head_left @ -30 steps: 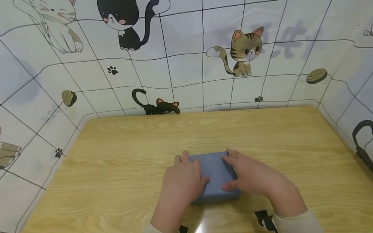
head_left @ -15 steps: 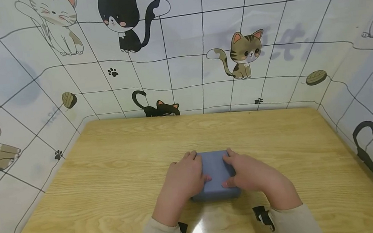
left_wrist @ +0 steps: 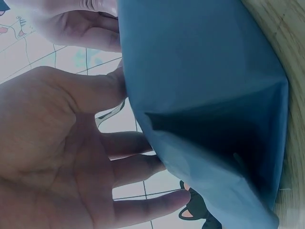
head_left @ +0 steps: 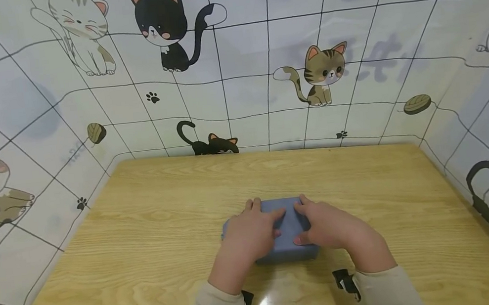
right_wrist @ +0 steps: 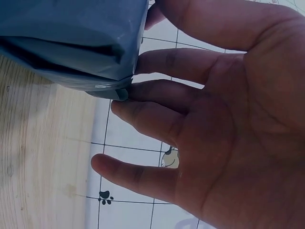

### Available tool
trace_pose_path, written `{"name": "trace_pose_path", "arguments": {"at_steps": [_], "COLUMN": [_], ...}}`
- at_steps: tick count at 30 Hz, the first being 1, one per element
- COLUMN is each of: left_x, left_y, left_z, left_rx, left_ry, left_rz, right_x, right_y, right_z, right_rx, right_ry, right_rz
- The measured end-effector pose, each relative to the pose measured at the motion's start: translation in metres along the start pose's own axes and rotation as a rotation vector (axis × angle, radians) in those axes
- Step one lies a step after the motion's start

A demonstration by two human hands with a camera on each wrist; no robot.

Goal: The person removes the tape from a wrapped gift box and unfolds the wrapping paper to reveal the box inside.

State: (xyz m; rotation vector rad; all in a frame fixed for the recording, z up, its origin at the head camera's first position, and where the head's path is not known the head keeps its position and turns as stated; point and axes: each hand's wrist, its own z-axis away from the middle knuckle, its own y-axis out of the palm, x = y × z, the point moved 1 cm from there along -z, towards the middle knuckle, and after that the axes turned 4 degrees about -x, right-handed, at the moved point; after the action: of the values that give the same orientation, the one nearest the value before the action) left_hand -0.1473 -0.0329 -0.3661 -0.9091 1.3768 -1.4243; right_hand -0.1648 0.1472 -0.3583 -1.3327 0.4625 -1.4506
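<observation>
A blue-grey wrapped package (head_left: 285, 253), box-shaped, lies on the table between both hands. In the left wrist view its end wrapping (left_wrist: 200, 157) gapes in a dark fold, and a bit of it sticks out left of the left hand in the head view. My left hand (head_left: 249, 234) rests over the package's left side, index finger stretched across the top, the other fingers nearly straight against the wrapping. Across from it, my right hand (head_left: 330, 225) touches the right side with thumb and index on top. In the right wrist view its fingers are extended beside the folded, creased end (right_wrist: 71, 57).
The wood-grain table (head_left: 151, 202) extends around the package. A white cloth (head_left: 251, 92) printed with cats and grid lines stands behind it and along both sides. Black straps (head_left: 345, 283) hang at the cuffs.
My left hand has shifted a little, its index finger now stretched across the top. The wrapping on the left now shows past that hand. The right hand stays almost in place.
</observation>
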Motion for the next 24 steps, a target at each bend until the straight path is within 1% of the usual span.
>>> {"name": "trace_pose_path", "arguments": {"at_steps": [5, 9, 12, 15, 18, 21, 24], "left_x": [0.001, 0.003, 0.007, 0.013, 0.022, 0.03, 0.036], "left_y": [-0.001, -0.002, -0.002, -0.003, -0.005, -0.007, -0.005], "left_z": [-0.001, -0.003, -0.005, -0.008, -0.011, -0.017, -0.024], "left_rx": [0.011, 0.004, 0.0, -0.004, -0.033, -0.098, -0.154], "left_ry": [0.01, 0.007, 0.01, 0.033, 0.074, 0.126, 0.188], "left_rz": [0.007, 0.029, 0.056, 0.076, 0.084, 0.064, 0.082], "right_x": [-0.001, -0.002, -0.002, -0.001, -0.001, -0.001, -0.001], "right_y": [0.0, -0.001, -0.003, -0.004, -0.004, -0.002, 0.001], "right_z": [-0.001, -0.002, -0.002, -0.001, -0.001, -0.001, -0.001], "right_rx": [0.003, 0.007, 0.007, 0.006, 0.005, 0.006, 0.007], "right_ry": [-0.002, 0.005, 0.009, 0.007, -0.003, -0.009, -0.007], "right_rz": [0.001, 0.007, 0.015, 0.012, 0.012, 0.01, 0.002]}}
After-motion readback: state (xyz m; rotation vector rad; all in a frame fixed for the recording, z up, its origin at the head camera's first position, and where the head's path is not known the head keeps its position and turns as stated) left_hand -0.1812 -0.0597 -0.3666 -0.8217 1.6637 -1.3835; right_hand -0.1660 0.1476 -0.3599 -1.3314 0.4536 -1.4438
